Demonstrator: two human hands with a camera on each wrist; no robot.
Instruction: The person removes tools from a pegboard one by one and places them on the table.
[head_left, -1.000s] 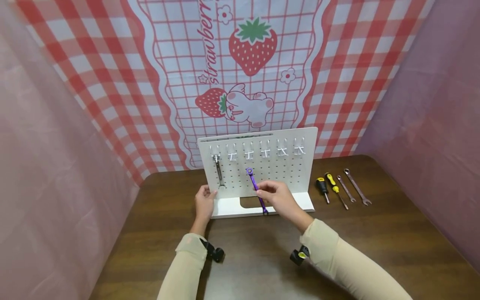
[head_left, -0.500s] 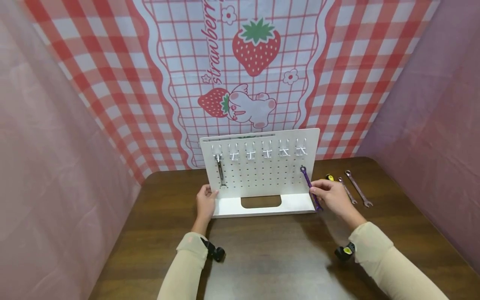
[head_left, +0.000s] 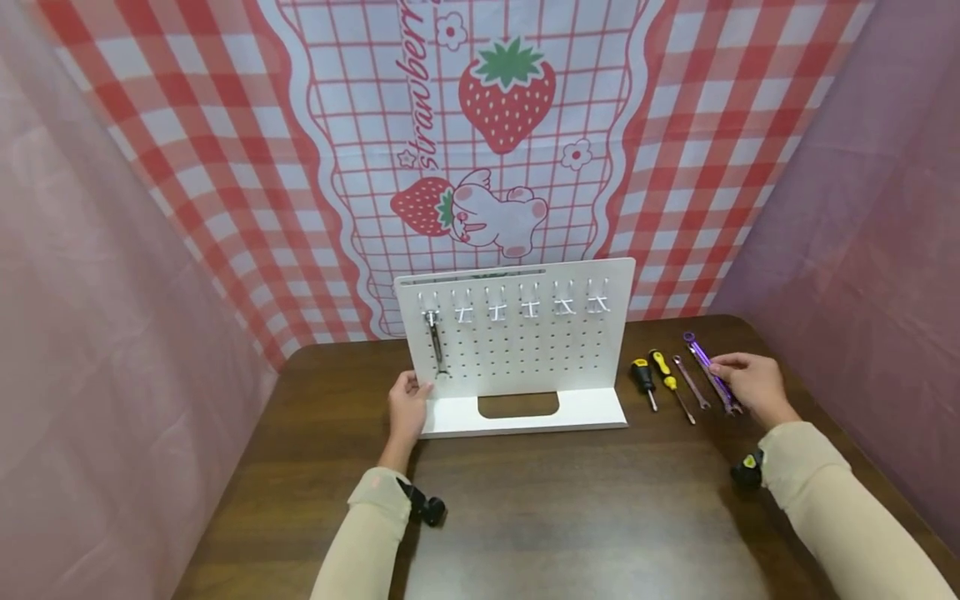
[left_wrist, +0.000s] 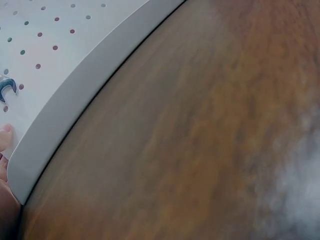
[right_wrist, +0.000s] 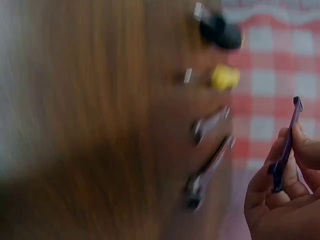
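Note:
My left hand (head_left: pixel 407 410) grips the lower left edge of the white pegboard (head_left: pixel 517 354), its thumb on the front. From the leftmost hook hangs a silver wrench (head_left: pixel 437 343); its open end also shows in the left wrist view. At the right of the table my right hand (head_left: pixel 756 387) pinches a purple combination wrench (head_left: pixel 703 355) between thumb and fingers. In the right wrist view the purple wrench (right_wrist: pixel 287 150) is held up apart from the table. Below it lies a longer silver wrench (right_wrist: pixel 207 172), partly hidden in the head view.
Beside that wrench lie a shorter silver wrench (head_left: pixel 692 383), a yellow-handled screwdriver (head_left: pixel 663 369) and a black-handled screwdriver (head_left: pixel 642 377). Several white hooks (head_left: pixel 531 302) line the board's upper part. A checked cloth (head_left: pixel 690 208) hangs behind the brown table (head_left: pixel 547 508).
My right hand has carried the purple wrench rightward, from in front of the pegboard, past the screwdrivers, to above the longer silver wrench. My left hand has stayed at the board's edge.

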